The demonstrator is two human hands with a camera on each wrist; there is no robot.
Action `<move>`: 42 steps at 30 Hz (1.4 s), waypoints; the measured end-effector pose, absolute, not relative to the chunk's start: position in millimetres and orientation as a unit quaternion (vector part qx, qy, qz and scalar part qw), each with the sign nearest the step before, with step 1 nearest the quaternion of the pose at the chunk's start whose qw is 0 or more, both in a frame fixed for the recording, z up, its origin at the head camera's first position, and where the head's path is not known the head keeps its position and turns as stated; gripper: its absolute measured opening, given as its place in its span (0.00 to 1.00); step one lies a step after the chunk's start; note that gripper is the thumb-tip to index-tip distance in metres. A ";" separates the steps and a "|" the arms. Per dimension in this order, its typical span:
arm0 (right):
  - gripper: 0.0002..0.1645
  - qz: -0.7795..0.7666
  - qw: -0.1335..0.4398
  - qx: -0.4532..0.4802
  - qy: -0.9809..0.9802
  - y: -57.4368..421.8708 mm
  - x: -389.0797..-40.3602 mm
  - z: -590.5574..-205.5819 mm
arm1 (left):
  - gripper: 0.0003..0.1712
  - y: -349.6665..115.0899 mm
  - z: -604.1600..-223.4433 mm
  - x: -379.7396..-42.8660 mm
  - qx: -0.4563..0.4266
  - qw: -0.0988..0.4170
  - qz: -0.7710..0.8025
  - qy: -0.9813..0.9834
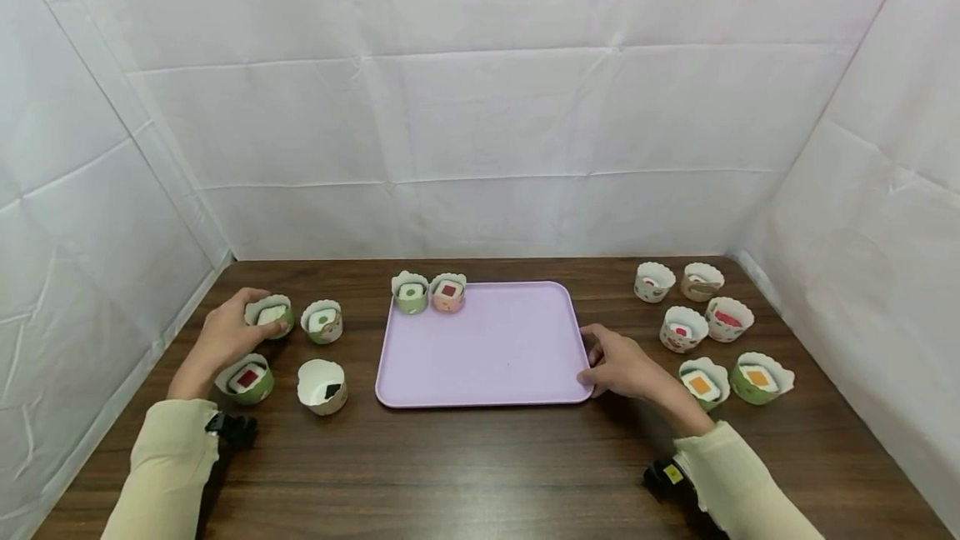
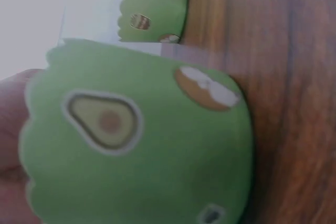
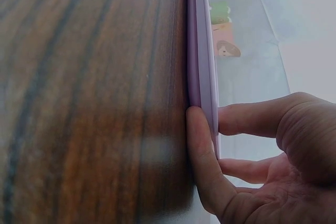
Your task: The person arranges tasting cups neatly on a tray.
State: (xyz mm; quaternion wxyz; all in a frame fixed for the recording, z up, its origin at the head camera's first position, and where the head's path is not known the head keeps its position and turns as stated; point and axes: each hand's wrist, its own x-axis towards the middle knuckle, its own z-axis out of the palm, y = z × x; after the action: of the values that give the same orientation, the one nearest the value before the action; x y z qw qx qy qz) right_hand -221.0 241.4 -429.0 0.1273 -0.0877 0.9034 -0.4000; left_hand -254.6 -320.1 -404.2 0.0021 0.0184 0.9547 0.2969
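In the head view my left hand holds a green paper cupcake cup with a pale filling, thumb on the near side and fingers behind. Close by its wrist stands a green cup with a dark red square on top. A green cup with an avocado print fills the left wrist view, partly covering the fingers. My right hand pinches the right edge of a lilac tray. On the tray's far left corner sit a green cup and a pink cup, side by side.
Right of the held cup stand a green-topped cup and a white cup with a black square. Several filled cups, including a red-topped one, stand at the right on the wooden table. White cloth encloses the back and sides.
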 end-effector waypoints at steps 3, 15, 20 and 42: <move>0.43 -0.399 0.128 -0.087 0.904 242.0 -220.4 -429.1 | 0.44 -315.6 -400.5 -254.0 0.022 -0.009 0.294 0.956; 0.43 -0.400 0.130 -0.089 0.903 242.9 -220.5 -430.1 | 0.41 -291.6 -392.2 -252.9 0.029 -0.099 0.286 0.953; 0.44 -0.401 0.128 -0.088 0.903 243.4 -220.6 -429.9 | 0.41 -287.8 -389.7 -252.7 0.025 -0.108 0.295 0.949; 0.44 -0.398 0.128 -0.089 0.904 242.2 -221.5 -429.3 | 0.37 -234.0 -384.6 -252.5 0.084 -0.191 0.314 0.926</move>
State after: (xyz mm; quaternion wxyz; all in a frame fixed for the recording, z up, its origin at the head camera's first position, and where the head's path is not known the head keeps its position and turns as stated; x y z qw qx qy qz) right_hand -221.5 242.2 -429.3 0.1276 -0.0894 0.9041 -0.3979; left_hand -252.5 -234.0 -384.6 -0.1909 0.0837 0.9262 0.3141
